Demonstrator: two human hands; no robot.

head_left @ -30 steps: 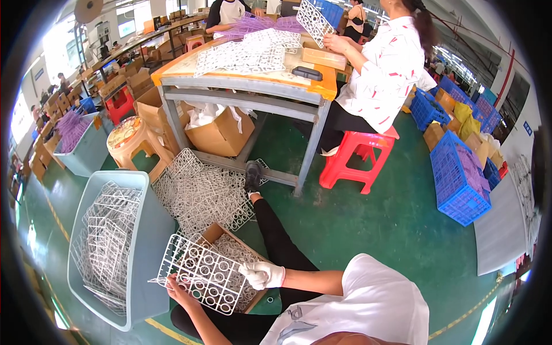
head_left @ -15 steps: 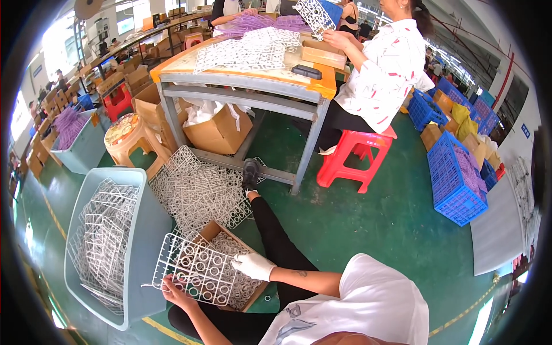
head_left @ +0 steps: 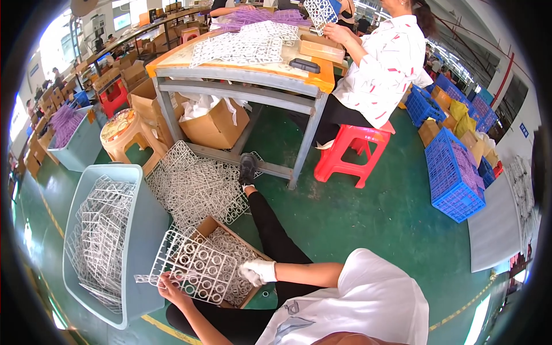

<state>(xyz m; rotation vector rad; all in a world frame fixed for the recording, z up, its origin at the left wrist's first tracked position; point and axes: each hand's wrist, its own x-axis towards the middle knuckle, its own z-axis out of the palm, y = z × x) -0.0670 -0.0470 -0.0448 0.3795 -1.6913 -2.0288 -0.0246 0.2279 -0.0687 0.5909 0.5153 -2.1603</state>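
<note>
My bare left hand [head_left: 172, 291] grips the lower left part of a white plastic frame [head_left: 195, 261], a flat lattice with rows of rings. The frame is tilted over a cardboard box [head_left: 206, 226] between my legs. Loose white rings [head_left: 230, 246] lie in that box. Close to the frame's right edge, over the box, my right hand [head_left: 257, 272] in a white glove has its fingers curled in. Whatever it may hold is hidden.
A pale blue bin [head_left: 140, 230] full of white lattices stands at my left. More frames [head_left: 198, 187] are heaped on the floor by a table [head_left: 241, 80]. Beyond, a person in a patterned shirt [head_left: 382, 69] sits on a red stool [head_left: 351, 158]. Blue crates [head_left: 451, 184] stand right.
My right hand has come off the frame's edge and moved slightly right and down, its fingers curling. The frame, still in my left hand, has shifted slightly left.
</note>
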